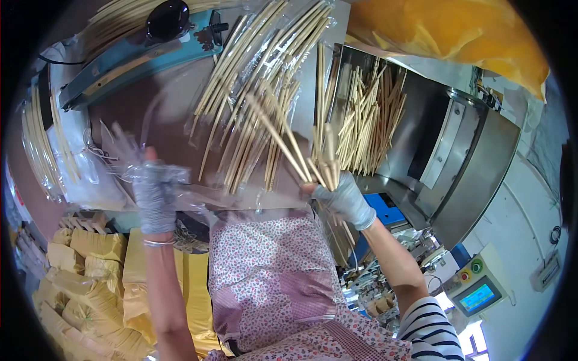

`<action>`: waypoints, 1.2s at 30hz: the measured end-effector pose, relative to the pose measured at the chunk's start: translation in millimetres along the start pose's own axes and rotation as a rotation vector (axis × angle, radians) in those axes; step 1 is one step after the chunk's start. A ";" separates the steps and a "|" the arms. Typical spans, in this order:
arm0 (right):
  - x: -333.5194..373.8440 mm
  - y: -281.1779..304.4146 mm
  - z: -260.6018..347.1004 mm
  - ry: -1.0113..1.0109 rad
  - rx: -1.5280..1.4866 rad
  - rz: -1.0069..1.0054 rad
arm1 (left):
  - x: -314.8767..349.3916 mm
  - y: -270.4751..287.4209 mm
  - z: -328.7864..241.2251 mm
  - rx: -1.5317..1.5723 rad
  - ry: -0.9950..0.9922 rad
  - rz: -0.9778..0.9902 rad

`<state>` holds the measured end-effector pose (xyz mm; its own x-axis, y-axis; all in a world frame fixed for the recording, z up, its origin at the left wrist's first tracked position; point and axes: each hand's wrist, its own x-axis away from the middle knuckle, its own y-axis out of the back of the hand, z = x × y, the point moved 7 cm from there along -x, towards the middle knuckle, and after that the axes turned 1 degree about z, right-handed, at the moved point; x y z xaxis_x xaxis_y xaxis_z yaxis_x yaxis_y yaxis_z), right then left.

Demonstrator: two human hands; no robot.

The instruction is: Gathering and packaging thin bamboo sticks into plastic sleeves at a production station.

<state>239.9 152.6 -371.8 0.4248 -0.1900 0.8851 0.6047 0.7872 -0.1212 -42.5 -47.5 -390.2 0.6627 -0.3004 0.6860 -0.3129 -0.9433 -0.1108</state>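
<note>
My right hand [346, 201], in a pale glove with the thumb tip bare, is closed round several light wooden chopsticks [278, 141]. They fan out up and to the left, blurred at their far ends. My left hand [155, 198], gloved the same way with its thumb pointing up, grips a thin clear plastic bag [120, 147] that is smeared by motion. Between and beyond my hands, bundles of chopsticks in clear sleeves [250, 102] lie across the brown tabletop [138, 120]. Just beyond my right hand, loose chopsticks [370, 123] fill a metal hopper.
A teal bag sealer [135, 60] with a black knob stands at the far left of the table. More bagged chopsticks [39, 144] lie at the left edge. Metal machinery [460, 156] and a control panel [478, 295] flank my right. Yellow sacks [90, 295] are piled at lower left.
</note>
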 end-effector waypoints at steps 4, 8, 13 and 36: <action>-0.1 -2.8 4.0 0.233 0.151 -0.026 | 8.3 -60.7 17.8 -0.208 0.057 -0.017; -1.7 0.5 3.6 0.228 0.092 -0.094 | 15.5 -84.3 27.1 -0.140 0.182 -0.044; 1.4 6.5 6.5 0.245 0.128 -0.132 | 9.3 -86.3 24.9 -0.117 0.122 0.037; 18.2 -14.6 -10.1 -0.106 -0.422 0.301 | 41.1 -170.4 56.0 -0.294 0.200 0.255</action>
<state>245.6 131.7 -358.5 0.5644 0.0856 0.8210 0.6941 0.4892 -0.5282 76.2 93.0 -383.5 0.4034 -0.4575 0.7924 -0.6486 -0.7538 -0.1050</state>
